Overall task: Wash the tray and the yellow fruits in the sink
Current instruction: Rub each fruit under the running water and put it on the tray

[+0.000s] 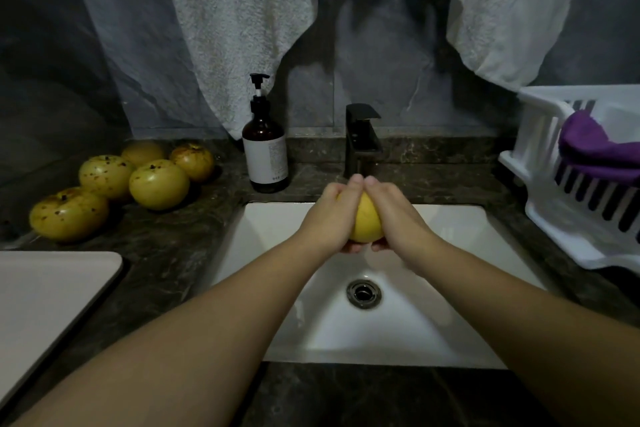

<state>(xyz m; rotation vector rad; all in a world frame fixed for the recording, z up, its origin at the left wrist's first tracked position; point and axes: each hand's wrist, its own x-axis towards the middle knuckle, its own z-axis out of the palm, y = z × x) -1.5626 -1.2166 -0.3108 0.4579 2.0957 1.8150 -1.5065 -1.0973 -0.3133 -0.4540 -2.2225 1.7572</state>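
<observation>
Cupping a smooth round yellow fruit (366,218) between them, the left hand (332,215) and right hand (394,215) are pressed together around it at centre frame, fingertips meeting above it, over the white rectangular basin of the sink (277,236) and just in front of the black square-bodied faucet (362,139). No running water can be made out; whether the tap is on cannot be told.

Risks noted:
- A wet, rounded fruit held only by palm pressure may slip and drop into the basin toward the chrome drain (363,294), bruising it.
- The hands work close to the faucet spout; a lift could knock knuckles or fruit against it.
- Five speckled yellow-green fruits (138,177) lie loose on the dark marble counter (166,253) at left of frame, some touching one another. Nothing contains them, so a nudge could roll one off or into the sink.

Surroundings:
- A flat pale rectangular tray (52,298) sits at lower left, on the counter, apart from the sink; judged not yet in the wash.
- An amber pump bottle with a white label (265,146) stands just left of the faucet, within elbow range of any reach toward the loose fruits.
- A white plastic slatted drying rack (554,191) at right holds a purple cloth (595,146).
- Two white towels (242,28) hang along the upper frame, clear of the work.
</observation>
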